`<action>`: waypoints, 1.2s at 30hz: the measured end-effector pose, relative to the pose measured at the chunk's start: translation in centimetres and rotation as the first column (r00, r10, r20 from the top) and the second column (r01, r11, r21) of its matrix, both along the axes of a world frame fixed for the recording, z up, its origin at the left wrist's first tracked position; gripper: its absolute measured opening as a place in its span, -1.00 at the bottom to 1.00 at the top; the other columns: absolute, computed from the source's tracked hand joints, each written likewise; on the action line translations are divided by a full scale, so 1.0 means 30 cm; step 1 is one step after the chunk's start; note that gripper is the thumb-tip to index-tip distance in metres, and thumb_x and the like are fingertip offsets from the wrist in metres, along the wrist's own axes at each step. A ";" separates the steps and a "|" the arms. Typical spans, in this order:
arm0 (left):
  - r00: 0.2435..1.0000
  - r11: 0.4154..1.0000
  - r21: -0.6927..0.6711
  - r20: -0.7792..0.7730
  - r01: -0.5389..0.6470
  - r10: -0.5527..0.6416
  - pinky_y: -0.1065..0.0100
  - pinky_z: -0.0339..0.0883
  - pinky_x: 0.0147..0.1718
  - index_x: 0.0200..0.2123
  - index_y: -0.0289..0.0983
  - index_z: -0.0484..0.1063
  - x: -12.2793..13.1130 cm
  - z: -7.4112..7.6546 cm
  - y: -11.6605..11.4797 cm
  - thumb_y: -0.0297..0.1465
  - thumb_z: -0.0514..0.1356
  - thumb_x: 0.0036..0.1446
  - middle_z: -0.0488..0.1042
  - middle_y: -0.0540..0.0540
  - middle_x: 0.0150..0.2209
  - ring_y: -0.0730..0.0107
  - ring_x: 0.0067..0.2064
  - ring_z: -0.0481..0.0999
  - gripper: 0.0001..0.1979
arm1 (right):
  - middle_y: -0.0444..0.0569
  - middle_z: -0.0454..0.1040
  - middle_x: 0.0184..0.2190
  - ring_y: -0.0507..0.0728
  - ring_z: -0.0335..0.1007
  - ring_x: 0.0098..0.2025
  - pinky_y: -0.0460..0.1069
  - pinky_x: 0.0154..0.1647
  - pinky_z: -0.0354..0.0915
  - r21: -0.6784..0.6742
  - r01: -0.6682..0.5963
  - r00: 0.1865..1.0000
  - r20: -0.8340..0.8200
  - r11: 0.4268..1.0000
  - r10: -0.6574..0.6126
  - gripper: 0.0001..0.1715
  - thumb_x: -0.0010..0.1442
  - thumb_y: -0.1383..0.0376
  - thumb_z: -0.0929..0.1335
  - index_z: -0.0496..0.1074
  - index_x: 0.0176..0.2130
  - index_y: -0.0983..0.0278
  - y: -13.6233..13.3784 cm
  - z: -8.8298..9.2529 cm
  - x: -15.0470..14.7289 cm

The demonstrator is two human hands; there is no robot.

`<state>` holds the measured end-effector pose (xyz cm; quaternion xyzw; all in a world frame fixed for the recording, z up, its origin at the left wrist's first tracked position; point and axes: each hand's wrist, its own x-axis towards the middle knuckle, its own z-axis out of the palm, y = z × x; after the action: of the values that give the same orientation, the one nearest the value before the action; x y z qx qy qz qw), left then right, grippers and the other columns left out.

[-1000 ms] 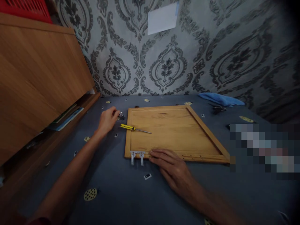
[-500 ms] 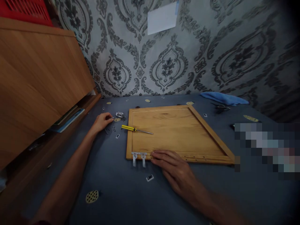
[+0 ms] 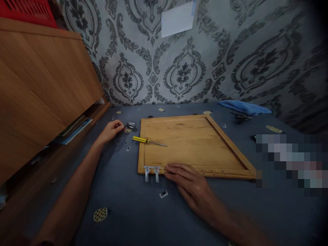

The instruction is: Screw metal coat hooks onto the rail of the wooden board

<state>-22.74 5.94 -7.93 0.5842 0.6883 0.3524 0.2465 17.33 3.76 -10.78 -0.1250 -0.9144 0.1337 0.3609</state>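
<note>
My left hand (image 3: 110, 131) is closed in a pinch beside a small pile of metal hooks (image 3: 132, 126). Whatever its fingertips hold is too small to make out. A few loose small metal pieces (image 3: 124, 140) lie just below it. My right hand (image 3: 191, 184) rests with fingers stretched out on the near edge of a wooden framed panel (image 3: 184, 140). Left of those fingers, two metal hooks (image 3: 151, 172) sit on the same edge, their hooked ends hanging over it. A yellow-handled screwdriver (image 3: 140, 139) lies across the panel's left side, its shaft pointing right.
A wooden cabinet (image 3: 46, 85) stands along the left, with books (image 3: 77, 131) in its low shelf. A blue cloth (image 3: 244, 107) and a dark tool (image 3: 241, 118) lie at the back right. The patterned wall (image 3: 184, 71) closes off the far side.
My left hand has shifted slightly away from me, with its fingers still pinched by the metal pile. My right hand, the panel and the screwdriver have stayed put.
</note>
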 end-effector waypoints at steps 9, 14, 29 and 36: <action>0.968 0.983 -0.042 0.186 0.181 -0.170 0.27 0.51 -0.28 -0.01 -0.33 0.42 0.100 0.064 -0.018 -0.27 0.21 0.29 0.50 -0.12 -0.13 0.37 -0.23 0.53 -0.70 | 0.08 0.60 -0.01 0.18 0.50 0.08 0.14 0.07 0.49 -0.029 -0.014 1.000 0.009 0.999 0.014 -0.57 0.28 0.55 0.24 0.52 0.00 0.24 0.000 -0.003 -0.001; 0.916 0.940 -0.056 0.252 0.336 -0.312 0.28 0.50 -0.28 -0.12 -0.34 0.44 0.238 0.119 -0.032 -0.30 0.24 0.26 0.50 -0.08 -0.21 0.40 -0.26 0.52 -0.78 | 0.07 0.58 0.01 0.19 0.49 0.08 0.17 0.08 0.47 -0.061 -0.004 1.000 0.002 0.998 0.004 -0.52 0.29 0.55 0.24 0.47 0.09 0.22 -0.001 -0.003 -0.001; 0.757 0.782 -0.185 0.454 0.595 -0.469 0.47 0.30 -0.55 -0.24 -0.28 0.35 0.618 0.150 -0.127 -0.30 0.27 0.07 0.46 0.02 -0.44 0.46 -0.47 0.46 -0.76 | 0.00 0.54 -0.19 0.11 0.53 -0.18 -0.01 -0.14 0.47 -0.235 0.088 0.965 -0.220 0.968 -0.141 -0.64 0.34 0.47 0.31 0.36 0.09 0.20 -0.028 0.022 -0.004; 0.720 0.757 -0.177 0.498 0.629 -0.483 0.49 0.28 -0.52 -0.22 -0.29 0.36 0.643 0.139 -0.139 -0.36 0.29 0.09 0.49 -0.01 -0.38 0.49 -0.43 0.48 -0.78 | -0.06 0.58 -0.27 0.06 0.54 -0.26 -0.06 -0.19 0.45 -0.235 0.066 0.965 -0.233 0.970 -0.122 -0.78 0.33 0.45 0.34 0.45 -0.06 0.22 -0.030 0.019 -0.006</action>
<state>-3.44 1.77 -3.77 0.6248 0.4558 0.2561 0.5799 17.16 2.87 -10.21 -0.1910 -0.8346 0.2338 0.4607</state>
